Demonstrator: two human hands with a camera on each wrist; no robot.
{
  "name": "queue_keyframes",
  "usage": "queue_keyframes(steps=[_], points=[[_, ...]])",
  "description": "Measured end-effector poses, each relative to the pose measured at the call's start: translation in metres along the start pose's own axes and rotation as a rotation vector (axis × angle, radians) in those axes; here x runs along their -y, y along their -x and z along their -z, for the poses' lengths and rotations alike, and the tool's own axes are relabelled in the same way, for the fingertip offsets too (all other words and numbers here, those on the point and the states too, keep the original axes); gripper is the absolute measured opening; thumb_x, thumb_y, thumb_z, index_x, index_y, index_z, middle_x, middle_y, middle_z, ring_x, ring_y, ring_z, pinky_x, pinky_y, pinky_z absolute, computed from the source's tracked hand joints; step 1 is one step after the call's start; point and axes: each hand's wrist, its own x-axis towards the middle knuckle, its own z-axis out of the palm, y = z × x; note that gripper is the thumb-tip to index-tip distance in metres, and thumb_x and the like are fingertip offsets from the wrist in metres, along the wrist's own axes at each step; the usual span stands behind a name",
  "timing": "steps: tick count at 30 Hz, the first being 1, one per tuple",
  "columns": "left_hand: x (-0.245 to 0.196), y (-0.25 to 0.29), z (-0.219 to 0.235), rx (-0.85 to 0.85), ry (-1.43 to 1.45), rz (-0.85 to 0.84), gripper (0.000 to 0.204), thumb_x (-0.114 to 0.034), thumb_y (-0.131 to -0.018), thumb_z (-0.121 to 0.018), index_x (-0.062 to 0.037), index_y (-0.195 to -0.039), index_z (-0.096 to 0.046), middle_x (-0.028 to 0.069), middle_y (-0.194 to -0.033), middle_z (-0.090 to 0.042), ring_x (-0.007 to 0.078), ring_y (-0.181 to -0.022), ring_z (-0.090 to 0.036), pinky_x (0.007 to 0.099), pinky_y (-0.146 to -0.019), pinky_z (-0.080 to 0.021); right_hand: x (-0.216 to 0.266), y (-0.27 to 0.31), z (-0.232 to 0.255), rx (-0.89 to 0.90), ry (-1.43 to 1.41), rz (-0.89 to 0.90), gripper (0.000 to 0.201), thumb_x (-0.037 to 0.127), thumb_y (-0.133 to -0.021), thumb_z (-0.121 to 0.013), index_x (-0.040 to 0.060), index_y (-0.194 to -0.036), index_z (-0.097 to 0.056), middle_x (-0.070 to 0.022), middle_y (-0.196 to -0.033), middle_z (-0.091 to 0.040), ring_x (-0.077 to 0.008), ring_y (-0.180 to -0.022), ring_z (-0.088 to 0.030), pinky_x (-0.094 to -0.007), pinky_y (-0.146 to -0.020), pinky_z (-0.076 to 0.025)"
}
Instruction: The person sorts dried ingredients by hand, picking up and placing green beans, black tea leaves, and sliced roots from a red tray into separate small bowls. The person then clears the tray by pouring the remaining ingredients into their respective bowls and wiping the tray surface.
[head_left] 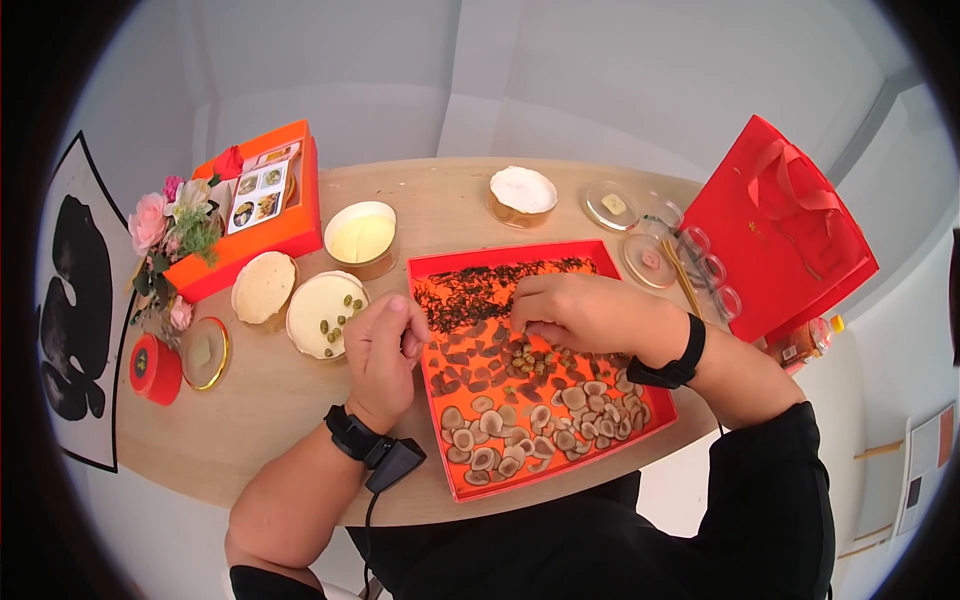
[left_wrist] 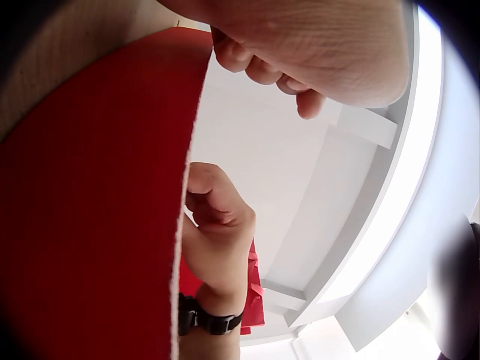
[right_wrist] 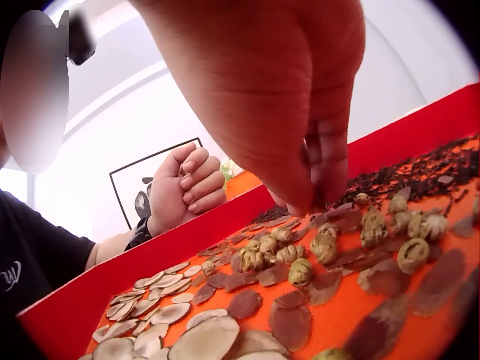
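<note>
My left hand (head_left: 385, 352) hovers by the left wall of a red tray (head_left: 500, 256), fingers curled into the palm; nothing shows in it. My right hand (head_left: 570, 315) reaches down into the tray, thumb and fingertips close together. In the right wrist view its fingertips touch down among dark reddish slices (right_wrist: 291, 324), beside greenish coiled pieces (right_wrist: 412, 255); I cannot tell whether they pinch a piece. Round pale slices with brown rims (head_left: 575, 398) cover the tray's near part. Black shreds (head_left: 455, 300) fill its far strip.
Left of the tray, a pale tub (head_left: 318, 300) bears several green coils. Another tub (head_left: 362, 238), a white-topped tub (head_left: 523, 190) and an orange box (head_left: 290, 225) with flowers (head_left: 150, 222) stand around. Clear lids (head_left: 650, 260), small jars and a red bag (head_left: 770, 220) are at right.
</note>
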Motion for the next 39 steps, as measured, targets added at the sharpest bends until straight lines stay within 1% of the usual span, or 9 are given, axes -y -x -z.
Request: queue_keyframes(steps=[7,14,17,19,22,23,25,30,39], points=[[0.000,0.000,0.001,0.021,-0.022,0.007,0.051,-0.032,-0.131,-0.045,-0.0062,-0.091,-0.062,-0.0015,-0.073,-0.050,0.0066,-0.060,-0.040,0.0262,-0.056,-0.033,-0.006,0.005,-0.006,0.075,-0.061,0.131,0.011,0.005,-0.109,-0.078,0.0038,-0.120,-0.077,-0.0126,-0.118,-0.077,-0.0374,-0.114,-0.077,-0.0482,-0.094,-0.064],[-0.001,0.003,-0.001,-0.007,0.022,0.024,0.051,-0.032,-0.129,-0.052,-0.0036,-0.090,-0.069,-0.0052,-0.076,-0.053,0.0046,-0.069,-0.042,0.0266,-0.062,-0.032,-0.001,0.003,-0.009,0.080,-0.020,0.072,0.013,0.005,-0.108,-0.079,0.0044,-0.121,-0.078,-0.0123,-0.117,-0.077,-0.0367,-0.115,-0.077,-0.0483,-0.094,-0.064],[-0.003,0.003,-0.002,-0.026,-0.081,-0.007,0.049,-0.028,-0.127,-0.053,-0.0017,-0.090,-0.070,-0.0021,-0.078,-0.060,0.0068,-0.071,-0.050,0.0285,-0.065,-0.040,0.001,-0.002,-0.001,0.064,-0.016,0.122,0.014,0.003,-0.107,-0.080,0.0045,-0.121,-0.079,-0.0122,-0.117,-0.078,-0.0366,-0.112,-0.078,-0.0476,-0.092,-0.064],[-0.001,0.002,-0.003,0.025,-0.129,-0.049,0.046,-0.024,-0.126,-0.054,-0.0003,-0.090,-0.070,0.0016,-0.081,-0.067,0.0093,-0.074,-0.057,0.0308,-0.069,-0.047,0.006,-0.004,0.003,0.001,-0.037,0.063,0.013,0.003,-0.106,-0.080,0.0022,-0.119,-0.079,-0.0154,-0.113,-0.078,-0.0394,-0.109,-0.078,-0.0494,-0.092,-0.063],[-0.003,0.001,-0.002,0.048,-0.117,-0.093,0.044,-0.022,-0.125,-0.054,0.0000,-0.091,-0.070,0.0039,-0.080,-0.068,0.0111,-0.074,-0.059,0.0319,-0.071,-0.050,0.010,-0.002,0.002,0.031,-0.023,0.063,0.014,0.003,-0.104,-0.082,0.0025,-0.118,-0.079,-0.0143,-0.114,-0.078,-0.0386,-0.107,-0.079,-0.0481,-0.091,-0.064],[-0.004,0.001,-0.003,0.034,-0.117,-0.097,0.044,-0.022,-0.125,-0.054,0.0000,-0.091,-0.070,0.0039,-0.080,-0.068,0.0111,-0.074,-0.059,0.0319,-0.071,-0.050,0.012,-0.001,0.000,0.041,-0.011,0.034,0.015,0.003,-0.104,-0.082,0.0027,-0.119,-0.079,-0.0139,-0.114,-0.078,-0.0382,-0.106,-0.079,-0.0476,-0.091,-0.065],[-0.005,0.001,-0.006,0.032,-0.109,-0.114,0.049,-0.025,-0.128,-0.053,-0.0007,-0.090,-0.070,-0.0024,-0.077,-0.059,0.0054,-0.070,-0.046,0.0273,-0.064,-0.038,0.015,-0.001,-0.002,0.047,0.014,0.042,0.016,0.003,-0.104,-0.083,0.0029,-0.119,-0.080,-0.0137,-0.113,-0.078,-0.0377,-0.105,-0.079,-0.0472,-0.090,-0.065],[-0.004,0.003,-0.010,0.030,-0.117,-0.132,0.049,-0.026,-0.128,-0.053,-0.0015,-0.090,-0.070,-0.0027,-0.078,-0.060,0.0047,-0.070,-0.047,0.0266,-0.065,-0.038,0.012,0.003,-0.008,-0.011,0.018,0.072,0.016,0.003,-0.103,-0.083,0.0034,-0.118,-0.079,-0.0134,-0.113,-0.078,-0.0389,-0.106,-0.079,-0.0482,-0.090,-0.065],[-0.004,0.001,-0.005,0.043,-0.097,-0.096,0.049,-0.026,-0.128,-0.050,-0.0030,-0.089,-0.068,-0.0046,-0.075,-0.050,0.0050,-0.069,-0.041,0.0266,-0.062,-0.033,0.010,0.005,-0.001,-0.016,-0.042,0.050,0.013,0.003,-0.103,-0.082,0.0032,-0.116,-0.080,-0.0131,-0.114,-0.077,-0.0377,-0.105,-0.079,-0.0480,-0.088,-0.065]])
